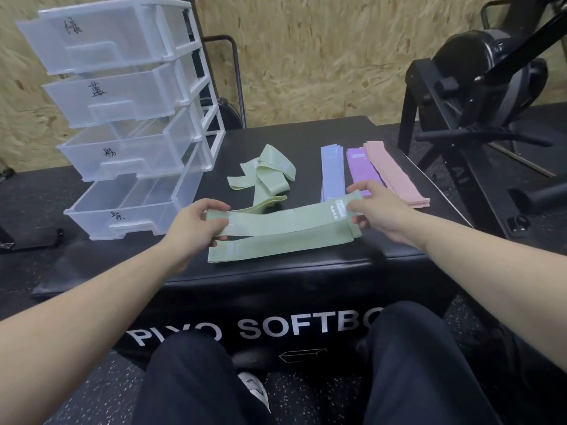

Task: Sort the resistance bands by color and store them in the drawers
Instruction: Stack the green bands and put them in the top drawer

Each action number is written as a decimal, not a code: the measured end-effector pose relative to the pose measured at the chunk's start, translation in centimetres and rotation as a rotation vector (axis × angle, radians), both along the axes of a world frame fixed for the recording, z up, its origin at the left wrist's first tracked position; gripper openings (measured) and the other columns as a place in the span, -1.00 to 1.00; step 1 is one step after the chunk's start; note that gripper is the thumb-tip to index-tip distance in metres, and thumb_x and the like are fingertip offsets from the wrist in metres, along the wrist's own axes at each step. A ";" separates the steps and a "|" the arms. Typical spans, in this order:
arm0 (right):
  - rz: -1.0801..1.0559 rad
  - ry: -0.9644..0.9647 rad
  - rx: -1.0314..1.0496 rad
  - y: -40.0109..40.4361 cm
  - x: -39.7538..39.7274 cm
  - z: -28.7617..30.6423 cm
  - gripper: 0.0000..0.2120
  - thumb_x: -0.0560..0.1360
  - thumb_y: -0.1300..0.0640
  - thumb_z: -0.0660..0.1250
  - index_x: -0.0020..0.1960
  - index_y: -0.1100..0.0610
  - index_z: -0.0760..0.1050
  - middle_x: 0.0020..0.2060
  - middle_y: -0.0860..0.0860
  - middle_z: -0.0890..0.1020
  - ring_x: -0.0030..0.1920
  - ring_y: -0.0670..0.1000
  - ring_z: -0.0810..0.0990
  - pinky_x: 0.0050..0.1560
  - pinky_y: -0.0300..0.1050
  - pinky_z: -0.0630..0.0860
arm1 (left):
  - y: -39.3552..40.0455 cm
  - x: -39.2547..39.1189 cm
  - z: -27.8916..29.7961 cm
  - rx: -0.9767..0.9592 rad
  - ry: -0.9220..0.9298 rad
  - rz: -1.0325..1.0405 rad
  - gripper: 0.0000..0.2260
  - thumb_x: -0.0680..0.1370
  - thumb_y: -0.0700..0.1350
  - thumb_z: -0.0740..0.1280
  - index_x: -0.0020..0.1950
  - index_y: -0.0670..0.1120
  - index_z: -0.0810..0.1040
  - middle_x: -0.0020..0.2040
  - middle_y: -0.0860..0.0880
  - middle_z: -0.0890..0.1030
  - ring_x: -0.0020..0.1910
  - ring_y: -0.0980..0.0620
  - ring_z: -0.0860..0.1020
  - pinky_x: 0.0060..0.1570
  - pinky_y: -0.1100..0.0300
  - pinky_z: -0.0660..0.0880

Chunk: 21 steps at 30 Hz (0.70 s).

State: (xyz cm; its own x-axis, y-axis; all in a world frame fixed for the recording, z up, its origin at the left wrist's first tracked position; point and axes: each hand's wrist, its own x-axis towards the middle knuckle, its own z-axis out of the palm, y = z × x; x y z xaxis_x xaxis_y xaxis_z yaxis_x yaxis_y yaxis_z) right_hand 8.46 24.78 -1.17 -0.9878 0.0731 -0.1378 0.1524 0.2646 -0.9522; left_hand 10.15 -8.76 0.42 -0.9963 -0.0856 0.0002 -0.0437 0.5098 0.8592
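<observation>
At the front edge of the bench (306, 280), your left hand (196, 223) pinches one end of a green band (276, 222) and your right hand (380, 207) pinches the other, so the strip hangs stretched flat between them just above a second green band (270, 246) lying on the bench. More green bands (267, 176) sit in a loose tangle toward the middle, and along the right edge lie three neat piles side by side: blue bands (333, 173), purple bands (363, 170) and pink bands (395, 176). The drawers (122, 118) stand at the left back corner, all four pulled out and showing nothing inside. These bands look light, soft and floppy, likely to sag, twist or fold over themselves once one end is dropped, so holding both ends, thumb on top and fingers beneath, seems the surest way to keep one flat. The fabric surface probably grips well rather than slipping. To carry a pile, pinching the whole stack near its middle or folding it first should keep the layers from sliding apart.
</observation>
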 end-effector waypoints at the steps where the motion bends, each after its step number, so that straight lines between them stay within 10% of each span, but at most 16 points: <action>1: 0.003 0.000 0.010 -0.1 -0.1 -0.2 -0.67 0.53 0.32 0.27 0.24 0.06 0.44 0.03 0.15 0.54 -0.35 -0.01 0.55 -0.33 -0.18 0.45 | -0.1 -0.1 -0.5 -0.033 0.008 0.006 -0.81 0.55 -0.22 0.34 0.06 0.06 0.60 0.01 -0.15 0.62 -0.32 0.05 0.63 -0.08 0.01 0.57; 9: 0.040 0.051 0.400 -0.8 -0.7 -2.1 -0.71 0.48 0.14 0.42 0.16 0.02 0.47 -0.18 0.03 0.61 -0.30 0.00 0.54 -0.26 -0.13 0.45 | -0.3 -0.7 -3.7 -0.286 0.057 -0.016 -0.71 0.52 -0.25 0.31 0.10 0.13 0.53 -0.40 0.11 0.43 -0.42 0.11 0.39 -0.36 0.26 0.34; 17: 0.103 0.145 0.810 -0.4 -0.1 -3.6 -0.77 0.47 0.08 0.36 0.12 -0.03 0.49 -0.07 -0.07 0.55 -0.09 0.04 0.55 -0.25 -0.10 0.36 | -1.4 -1.5 -5.8 -0.492 0.074 -0.004 -0.77 0.50 -0.03 0.44 0.15 0.09 0.60 0.19 0.05 0.49 0.11 0.00 0.46 0.18 0.08 0.42; 21: 0.139 0.253 0.840 -0.7 -0.3 -3.9 -0.75 0.45 -0.05 0.43 0.11 -0.06 0.52 0.01 -0.07 0.50 0.02 0.01 0.48 -0.07 -0.08 0.34 | -1.9 -1.1 -6.1 -0.548 -0.018 -0.162 -0.48 0.35 0.14 0.57 0.27 0.12 0.55 0.39 0.04 0.38 0.41 -0.04 0.32 0.43 0.08 0.24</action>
State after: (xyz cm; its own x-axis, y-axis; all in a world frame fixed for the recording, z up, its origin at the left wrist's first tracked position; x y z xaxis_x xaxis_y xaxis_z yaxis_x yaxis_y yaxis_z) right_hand 8.15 24.09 -5.06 -0.9889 -0.0712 0.1307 -0.1218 0.8916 -0.4360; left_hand 9.01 -10.71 -5.67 -0.9970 0.0761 -0.0155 0.0600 0.8820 0.4674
